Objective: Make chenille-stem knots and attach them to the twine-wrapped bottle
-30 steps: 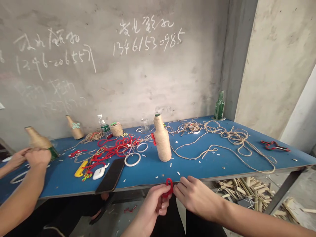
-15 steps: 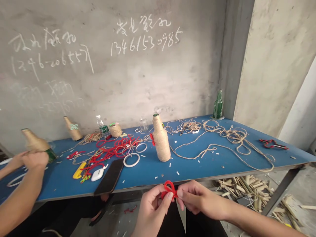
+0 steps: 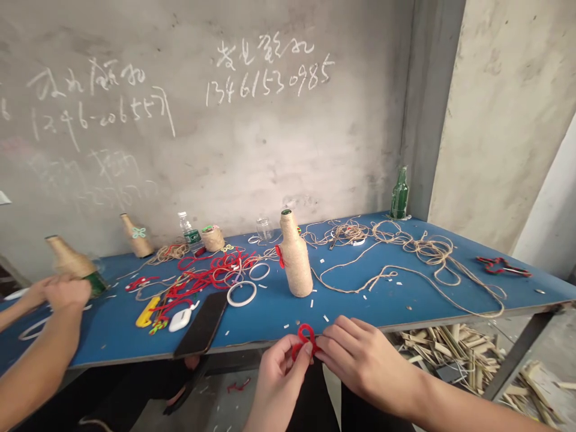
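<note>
Low in the head view, just off the front edge of the table, my left hand [image 3: 283,378] pinches a looped red cord [image 3: 306,333] between thumb and fingers. On the cord's right side, my right hand [image 3: 360,360] is closed, its fingertips pressed at the knot and partly hiding it. One round loop stands up above the fingers. Behind my hands a twine-wrapped bottle [image 3: 297,264] stands upright on the blue table [image 3: 360,318], with a red knot [image 3: 279,256] on its left side.
At left, another person's hands [image 3: 67,294] hold a partly wrapped bottle [image 3: 67,259]. A phone [image 3: 201,324], white rings [image 3: 242,294], a white case [image 3: 180,320] and red cords [image 3: 211,273] lie left of centre. Twine [image 3: 432,252], pliers [image 3: 504,266] and a green bottle [image 3: 399,195] are right.
My right hand has turned so its back faces up and its fingers cover more of the knot. The red loop looks rounder. The view has shifted slightly.
</note>
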Available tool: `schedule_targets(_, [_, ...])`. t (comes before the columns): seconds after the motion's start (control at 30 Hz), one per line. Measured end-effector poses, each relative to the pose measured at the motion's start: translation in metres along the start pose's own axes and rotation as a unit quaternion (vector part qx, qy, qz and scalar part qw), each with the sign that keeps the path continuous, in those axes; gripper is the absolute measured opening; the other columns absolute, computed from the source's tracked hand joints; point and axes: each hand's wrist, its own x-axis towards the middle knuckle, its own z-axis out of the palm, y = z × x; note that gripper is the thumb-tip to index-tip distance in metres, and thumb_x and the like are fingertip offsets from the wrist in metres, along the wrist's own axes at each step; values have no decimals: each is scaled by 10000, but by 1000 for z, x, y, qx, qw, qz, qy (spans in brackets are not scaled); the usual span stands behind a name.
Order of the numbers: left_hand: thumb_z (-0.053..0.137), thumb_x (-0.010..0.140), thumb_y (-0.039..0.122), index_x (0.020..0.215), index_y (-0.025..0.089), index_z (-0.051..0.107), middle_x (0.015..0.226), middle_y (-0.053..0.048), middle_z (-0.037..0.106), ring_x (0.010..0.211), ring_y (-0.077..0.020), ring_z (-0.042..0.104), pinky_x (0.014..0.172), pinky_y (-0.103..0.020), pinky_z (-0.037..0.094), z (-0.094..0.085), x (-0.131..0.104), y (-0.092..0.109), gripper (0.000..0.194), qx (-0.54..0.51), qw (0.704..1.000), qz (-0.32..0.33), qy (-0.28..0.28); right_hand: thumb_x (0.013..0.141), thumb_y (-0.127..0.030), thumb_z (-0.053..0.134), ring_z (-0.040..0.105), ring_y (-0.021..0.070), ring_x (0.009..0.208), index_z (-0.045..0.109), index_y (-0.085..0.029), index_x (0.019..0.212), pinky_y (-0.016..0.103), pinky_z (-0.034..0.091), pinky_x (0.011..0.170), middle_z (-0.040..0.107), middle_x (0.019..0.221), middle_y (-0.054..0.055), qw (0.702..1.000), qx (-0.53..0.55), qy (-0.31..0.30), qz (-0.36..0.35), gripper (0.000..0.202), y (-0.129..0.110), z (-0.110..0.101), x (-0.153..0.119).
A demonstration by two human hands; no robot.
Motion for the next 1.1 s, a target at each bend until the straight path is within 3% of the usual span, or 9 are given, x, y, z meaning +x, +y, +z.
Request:
schedule_targets(0.23, [632, 884, 584, 753, 169, 603, 698, 10, 539, 653, -119, 429, 599, -218, 375, -2, 1, -2, 436, 75, 997, 23, -24, 957, -87, 445, 504, 216, 682, 648, -132, 939, 361, 297, 568, 664, 786, 78, 992, -92, -24, -84, 208, -5, 3, 0])
schedule_targets(0.4, [501, 998, 326, 771, 201, 576, 708, -5, 617, 632, -129, 554, 599, -216, 429, -3, -7, -11, 270, 277, 934, 223, 23, 976, -146, 433, 529, 180, 733, 636, -175, 872, 310, 390, 644, 664, 818, 51, 974, 184, -97, 91, 230, 0, -1, 5])
schedule_targets(0.47, [486, 991, 184, 859, 210, 608, 773, -20, 681, 655, -131, 628, 623, -218, 456, -3, -12, -16, 182, 316, 875, 364, 51, 975, -282, 508, 505, 143, 660, 644, -176, 853, 271, 383, 598, 615, 730, 10, 892, 376, -130, 214, 211, 1, -1, 5])
schedule_targets(0.6, [487, 968, 90, 1014, 195, 654, 776, -37, 743, 618, -138, 675, 635, -244, 497, -3, -23, -20, 203, 335, 743, 577, 52, 707, -560, 792, 458, 79, 501, 656, -158, 791, 209, 332, 479, 578, 619, -37, 537, 736, -250, 329, 432, -1, 13, -6])
schedule_targets(0.67, [488, 974, 122, 986, 215, 672, 748, -31, 740, 586, -137, 656, 624, -251, 497, -1, -26, -18, 206, 325, 743, 582, 56, 605, -592, 847, 459, 73, 477, 655, -152, 748, 216, 379, 496, 581, 590, -40, 438, 793, -262, 333, 501, -2, 18, -12])
schedule_targets(0.73, [517, 984, 216, 894, 228, 678, 732, -24, 710, 571, -128, 607, 577, -243, 456, 0, -23, -15, 185, 283, 846, 447, 70, 715, -605, 785, 487, 86, 520, 668, -155, 777, 235, 424, 552, 606, 627, -27, 511, 759, -197, 351, 469, -2, 18, -16])
schedule_targets(0.8, [584, 958, 411, 789, 210, 639, 610, 13, 591, 491, -103, 477, 482, -227, 356, -1, -13, -12, 268, 180, 961, 203, 46, 900, -536, 651, 572, 136, 669, 698, -166, 930, 277, 471, 662, 688, 781, 23, 712, 606, -85, 344, 373, -1, 13, -16])
schedule_targets(0.9, [693, 773, 685, 721, 207, 551, 464, 118, 300, 410, -55, 192, 420, -223, 132, -2, 6, -8, 501, 4, 996, -82, -21, 1000, -370, 566, 632, 235, 933, 666, -186, 1173, 382, 481, 830, 756, 1046, 87, 947, 251, 44, 194, 272, 0, 7, -15])
schedule_targets(1.1, [762, 678, 698, 718, 197, 536, 530, 107, 371, 455, -48, 245, 456, -227, 133, 4, 14, -2, 551, 11, 992, -123, -28, 945, -201, 568, 610, 273, 879, 643, -92, 1184, 415, 440, 766, 754, 1060, 111, 997, -61, 11, -44, 273, -3, 14, -11])
